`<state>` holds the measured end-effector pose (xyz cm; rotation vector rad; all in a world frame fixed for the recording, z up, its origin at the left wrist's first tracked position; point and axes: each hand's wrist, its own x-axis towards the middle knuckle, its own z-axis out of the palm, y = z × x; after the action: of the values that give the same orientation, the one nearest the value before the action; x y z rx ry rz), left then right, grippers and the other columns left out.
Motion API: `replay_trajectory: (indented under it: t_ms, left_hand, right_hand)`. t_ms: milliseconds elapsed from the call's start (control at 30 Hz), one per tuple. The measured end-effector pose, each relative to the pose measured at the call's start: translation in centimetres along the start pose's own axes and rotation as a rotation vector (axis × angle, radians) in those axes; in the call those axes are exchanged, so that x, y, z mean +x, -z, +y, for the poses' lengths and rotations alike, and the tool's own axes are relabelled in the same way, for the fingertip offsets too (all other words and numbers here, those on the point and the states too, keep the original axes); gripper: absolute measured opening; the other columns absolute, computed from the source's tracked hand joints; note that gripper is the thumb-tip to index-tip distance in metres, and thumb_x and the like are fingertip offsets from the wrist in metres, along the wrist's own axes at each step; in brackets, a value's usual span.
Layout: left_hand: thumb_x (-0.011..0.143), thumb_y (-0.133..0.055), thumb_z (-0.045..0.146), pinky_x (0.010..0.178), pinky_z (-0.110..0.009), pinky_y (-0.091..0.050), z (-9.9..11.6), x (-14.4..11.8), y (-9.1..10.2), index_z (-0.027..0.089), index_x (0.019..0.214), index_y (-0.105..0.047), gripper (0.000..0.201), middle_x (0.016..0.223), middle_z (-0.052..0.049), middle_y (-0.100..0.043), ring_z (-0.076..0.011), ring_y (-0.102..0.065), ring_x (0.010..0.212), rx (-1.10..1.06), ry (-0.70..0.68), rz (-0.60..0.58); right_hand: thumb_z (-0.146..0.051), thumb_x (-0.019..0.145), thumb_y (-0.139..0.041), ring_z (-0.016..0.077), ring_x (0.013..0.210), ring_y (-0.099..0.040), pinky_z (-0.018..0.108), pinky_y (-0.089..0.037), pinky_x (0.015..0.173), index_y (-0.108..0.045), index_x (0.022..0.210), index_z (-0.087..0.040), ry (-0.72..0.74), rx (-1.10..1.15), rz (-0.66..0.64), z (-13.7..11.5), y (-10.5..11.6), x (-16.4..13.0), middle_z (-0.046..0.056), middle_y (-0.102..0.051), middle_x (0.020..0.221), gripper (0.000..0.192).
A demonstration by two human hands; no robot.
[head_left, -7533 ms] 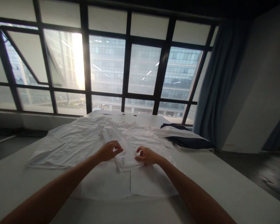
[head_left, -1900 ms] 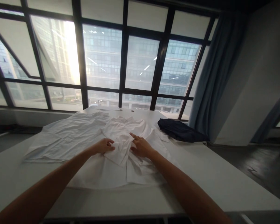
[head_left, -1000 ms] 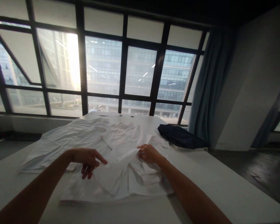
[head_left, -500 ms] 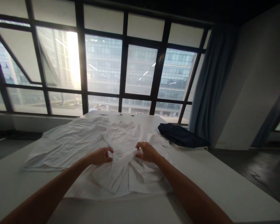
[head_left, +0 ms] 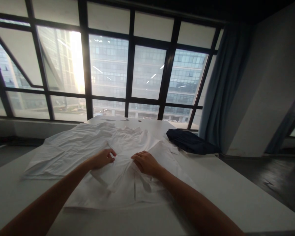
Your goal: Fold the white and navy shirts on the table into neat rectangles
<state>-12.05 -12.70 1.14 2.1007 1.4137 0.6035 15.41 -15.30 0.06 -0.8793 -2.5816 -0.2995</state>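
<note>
A white shirt (head_left: 127,147) lies spread and creased in front of me, its near hem lying toward me. My left hand (head_left: 103,159) is at the left side of this shirt, thumb and index finger curved and apart, with no cloth seen between them. Near the middle, my right hand (head_left: 147,163) has its fingers drawn together on the shirt's front, and creases run to the fingertips; its thumb is hidden. Another white garment (head_left: 71,149) lies wrinkled to the left, partly bordering the first.
The white table (head_left: 236,196) carries everything. A folded dark navy cloth (head_left: 191,142) lies at its right edge, on something pale. Beyond the far end stand dark-framed windows (head_left: 108,65), with a blue curtain (head_left: 218,88) on the right. A pale sheet (head_left: 110,118) lies at the far end.
My right hand has moved left and turned palm-down, its fingers closing on the cloth. My left hand has shifted slightly left and away from me.
</note>
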Motion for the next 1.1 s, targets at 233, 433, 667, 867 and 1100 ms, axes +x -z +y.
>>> replay_trajectory:
  t_ms: [233, 433, 667, 867, 1100]
  left_hand:
    - [0.061, -0.07, 0.056, 0.068, -0.031, -0.049, -1.3, 0.2, 0.5, 0.019, 0.088, -0.072, 0.046, 0.081, -0.006, -0.072, -0.0228, -0.066, 0.072, 0.195, 0.032, -0.098]
    - [0.086, -0.047, 0.065, 0.112, -0.042, -0.03, -1.8, 0.7, -2.1, 0.023, 0.131, -0.059, 0.063, 0.147, -0.012, -0.048, -0.0295, -0.041, 0.135, 0.31, -0.316, -0.002]
    - [0.09, -0.032, 0.07, 0.113, -0.063, -0.005, -2.3, 0.3, -3.7, 0.032, 0.154, -0.024, 0.074, 0.162, -0.01, -0.01, -0.0348, -0.004, 0.149, 0.495, -0.238, -0.271]
    - [0.077, -0.048, 0.079, 0.111, -0.054, -0.024, 0.7, -0.7, -2.8, 0.027, 0.148, -0.04, 0.088, 0.157, -0.015, -0.029, -0.0391, -0.025, 0.143, 0.461, -0.258, -0.363]
    - [0.095, -0.029, 0.057, 0.096, -0.038, -0.041, 0.2, 6.0, -0.5, 0.02, 0.106, -0.07, 0.056, 0.11, -0.011, -0.069, -0.0276, -0.06, 0.106, 0.498, -0.307, -0.061]
  right_hand:
    - [-0.036, 0.093, -0.058, 0.018, 0.09, -0.066, 0.027, -0.048, 0.083, -0.071, 0.096, -0.022, 0.042, 0.177, -0.143, 0.3, 0.3, -0.7, 0.005, -0.071, 0.101, 0.02]
    - [-0.048, 0.093, -0.057, 0.0265, 0.123, -0.053, 0.041, -0.037, 0.106, -0.067, 0.12, -0.019, -0.294, 0.078, -0.051, 4.8, -1.1, -2.0, 0.013, -0.059, 0.132, 0.041]
    - [-0.072, 0.091, -0.039, 0.0325, 0.145, -0.017, 0.057, -0.02, 0.113, -0.031, 0.153, -0.023, -0.536, 0.132, -0.455, 7.8, -2.4, -4.4, 0.014, -0.019, 0.158, 0.079]
    - [-0.076, 0.07, -0.065, 0.0314, 0.132, -0.045, 0.037, -0.039, 0.107, -0.048, 0.144, -0.021, -0.386, 0.146, -0.579, 9.2, 0.9, -4.0, 0.014, -0.043, 0.147, 0.094]
    - [-0.057, 0.09, -0.055, 0.0254, 0.095, -0.067, 0.032, -0.05, 0.086, -0.075, 0.106, -0.022, -0.526, 0.021, -0.449, 14.6, 0.8, 0.2, 0.009, -0.073, 0.102, 0.044]
